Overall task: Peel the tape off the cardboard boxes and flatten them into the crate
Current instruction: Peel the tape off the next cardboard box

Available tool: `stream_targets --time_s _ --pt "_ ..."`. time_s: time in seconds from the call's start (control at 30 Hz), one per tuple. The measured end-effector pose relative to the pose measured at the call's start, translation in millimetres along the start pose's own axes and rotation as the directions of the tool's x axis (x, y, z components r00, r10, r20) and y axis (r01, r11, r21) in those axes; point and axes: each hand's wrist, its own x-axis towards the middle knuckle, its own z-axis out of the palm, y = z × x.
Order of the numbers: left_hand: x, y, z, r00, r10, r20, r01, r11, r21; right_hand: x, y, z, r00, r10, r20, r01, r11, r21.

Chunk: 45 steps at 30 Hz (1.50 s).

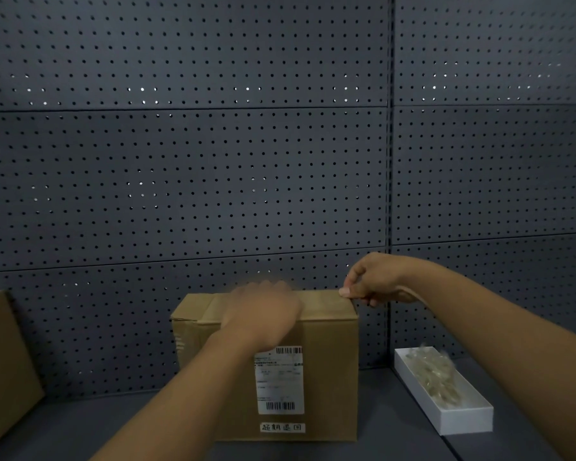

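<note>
On the dark bench (396,410) in front of a pegboard wall (180,161), seen from the head camera, a closed cardboard box (326,377) stands upright with a shipping label (280,380) on its near face. The left hand (263,311) lies over the top near edge of the box; it is blurred, so I cannot tell whether its fingers are flat or curled. The right hand (376,281) is at the far right corner of the top, thumb and forefinger pinched together on what looks like the end of the tape (323,302) that runs along the lid. To the right, well apart from the box, sits a white tray (446,417) holding a heap of clear crumpled strips, probably tape already pulled. A second piece of cardboard (4,361) leans at the left edge. No crate is in view. The step in hand seems to be lifting the tape end. It should go best if the left hand presses the lid down firmly while the right pulls low and steadily along the seam, so the strip comes away whole rather than tearing or dragging paper off the flaps.
</note>
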Motion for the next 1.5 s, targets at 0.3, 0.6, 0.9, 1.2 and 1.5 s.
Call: stream_targets --time_s 0.3,0.6,0.9,1.2,1.5 --pt "-2.3 1.0 -0.6 1.000 0.004 -0.005 -0.004 1.000 0.008 -2.6 -10.4 1.1 1.000 0.030 -0.008 -0.030 0.997 -0.069" --pt "-1.6 1.0 0.8 1.000 0.015 -0.015 -0.015 1.000 0.007 4.5 -20.1 11.5 0.986 0.147 -0.077 -0.158 0.976 -0.151" --pt "1.8 0.2 1.9 1.000 0.007 -0.004 -0.007 1.000 0.005 9.5 -19.4 17.4 0.979 0.139 -0.146 -0.169 0.962 -0.216" --pt "5.4 -0.7 2.2 1.000 0.010 0.010 -0.010 1.000 0.009 3.3 -21.4 25.7 0.986 0.074 -0.147 -0.126 0.916 -0.382" --pt "6.5 -1.8 2.8 1.000 0.014 0.004 -0.014 1.000 0.016 0.3 -19.5 29.2 0.996 0.007 -0.089 -0.043 0.914 -0.403"
